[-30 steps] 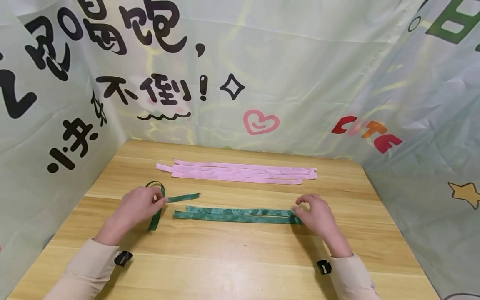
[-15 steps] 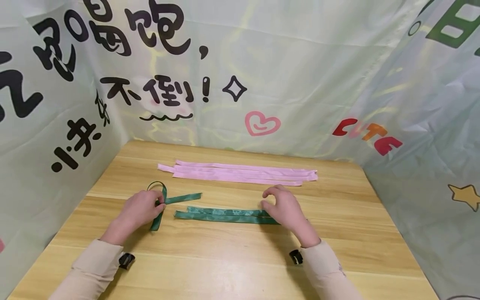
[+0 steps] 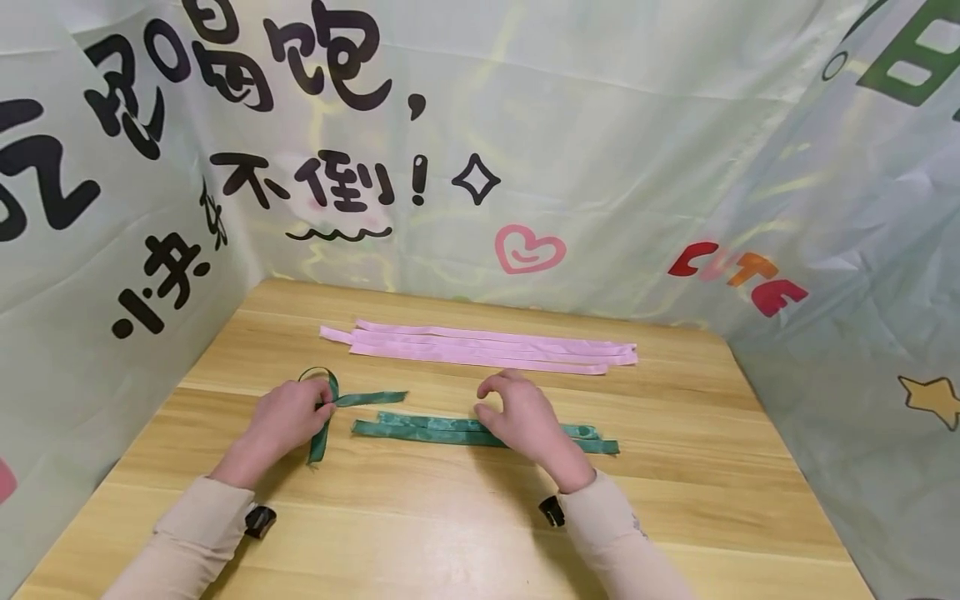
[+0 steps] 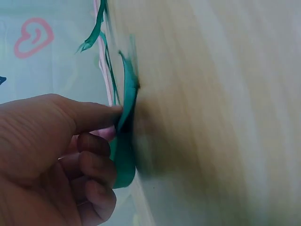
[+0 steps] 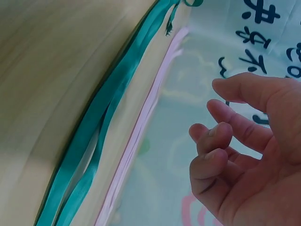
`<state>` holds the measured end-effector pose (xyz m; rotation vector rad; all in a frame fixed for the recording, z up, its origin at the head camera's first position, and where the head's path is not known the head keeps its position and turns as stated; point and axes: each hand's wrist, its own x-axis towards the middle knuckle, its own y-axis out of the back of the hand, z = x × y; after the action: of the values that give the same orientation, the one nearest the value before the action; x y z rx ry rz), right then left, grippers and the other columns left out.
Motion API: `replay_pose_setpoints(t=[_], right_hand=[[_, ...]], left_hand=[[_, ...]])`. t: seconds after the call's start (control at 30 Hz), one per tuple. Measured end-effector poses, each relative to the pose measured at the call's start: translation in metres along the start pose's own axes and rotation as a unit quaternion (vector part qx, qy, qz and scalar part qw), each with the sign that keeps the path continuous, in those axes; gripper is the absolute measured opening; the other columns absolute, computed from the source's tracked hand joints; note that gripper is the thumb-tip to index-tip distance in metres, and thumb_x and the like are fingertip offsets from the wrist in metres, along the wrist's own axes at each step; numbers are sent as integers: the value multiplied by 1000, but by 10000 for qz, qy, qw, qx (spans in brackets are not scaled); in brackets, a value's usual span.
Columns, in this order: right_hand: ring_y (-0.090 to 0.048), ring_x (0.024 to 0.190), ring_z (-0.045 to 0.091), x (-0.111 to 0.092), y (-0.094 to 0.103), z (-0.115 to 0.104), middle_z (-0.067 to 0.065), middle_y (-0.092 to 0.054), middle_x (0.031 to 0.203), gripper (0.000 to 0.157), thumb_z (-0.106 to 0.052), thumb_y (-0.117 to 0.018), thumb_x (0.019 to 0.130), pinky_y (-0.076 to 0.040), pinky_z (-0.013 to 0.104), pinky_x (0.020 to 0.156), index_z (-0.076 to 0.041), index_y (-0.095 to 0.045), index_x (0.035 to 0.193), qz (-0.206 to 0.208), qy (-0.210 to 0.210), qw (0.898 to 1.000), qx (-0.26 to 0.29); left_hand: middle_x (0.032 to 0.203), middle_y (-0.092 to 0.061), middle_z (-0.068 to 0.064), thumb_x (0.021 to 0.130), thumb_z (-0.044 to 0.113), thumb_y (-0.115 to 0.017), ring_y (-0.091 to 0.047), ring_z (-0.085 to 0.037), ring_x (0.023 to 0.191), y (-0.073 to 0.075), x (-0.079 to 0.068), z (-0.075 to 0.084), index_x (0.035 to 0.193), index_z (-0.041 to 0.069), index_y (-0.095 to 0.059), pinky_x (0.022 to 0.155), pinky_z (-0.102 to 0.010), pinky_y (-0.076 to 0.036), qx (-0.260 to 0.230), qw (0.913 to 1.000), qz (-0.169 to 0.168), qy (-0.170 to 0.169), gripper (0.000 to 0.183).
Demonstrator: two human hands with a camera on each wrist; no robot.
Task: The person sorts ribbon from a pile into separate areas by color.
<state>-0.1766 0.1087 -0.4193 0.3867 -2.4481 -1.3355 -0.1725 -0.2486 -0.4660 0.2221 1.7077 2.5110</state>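
At the left of the table, my left hand [image 3: 294, 417] pinches a looped green ribbon [image 3: 371, 398] between thumb and fingers; one tail points right and another hangs toward the front. In the left wrist view the thumb presses on the folded green ribbon [image 4: 126, 160]. My right hand [image 3: 522, 414] hovers over two long green ribbons [image 3: 427, 434] lying side by side, covering part of them. In the right wrist view the right hand [image 5: 249, 141] holds nothing, its thumb and index finger apart and the other fingers bent.
Several pink ribbons [image 3: 480, 346] lie lengthwise behind the green ones. The wooden table [image 3: 420, 525] is bordered at the back and sides by a printed cloth backdrop [image 3: 615, 167].
My right hand has moved left along the two green ribbons, uncovering their right ends. The left hand keeps its pinch on the looped ribbon, and the head view has shifted slightly.
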Motion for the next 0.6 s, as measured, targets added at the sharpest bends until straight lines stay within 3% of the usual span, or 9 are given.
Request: replay_pose_setpoints(t=[0.23,0.6], right_hand=[[-68,93,25,11,-12,-20,8,-69,116,14,-19,-73,98,-54,42,82,-8,-74,108,-243,443,9986,163],[-70,102,30,30,-27,-43,8,-70,120,19,-22,-70,101,-56,44,89,-7,-74,112,-469,861,9951,128]], left_hand=[[63,-56,4,96,15,-71,-48,-14,55,4,-2,2,87,13,-70,49,-30,-35,52,9998,162,-135,9],[59,-51,6,98,19,-74,-41,-11,51,20,-3,10,101,11,-79,47,-27,-27,-190,9951,899,-351,10]])
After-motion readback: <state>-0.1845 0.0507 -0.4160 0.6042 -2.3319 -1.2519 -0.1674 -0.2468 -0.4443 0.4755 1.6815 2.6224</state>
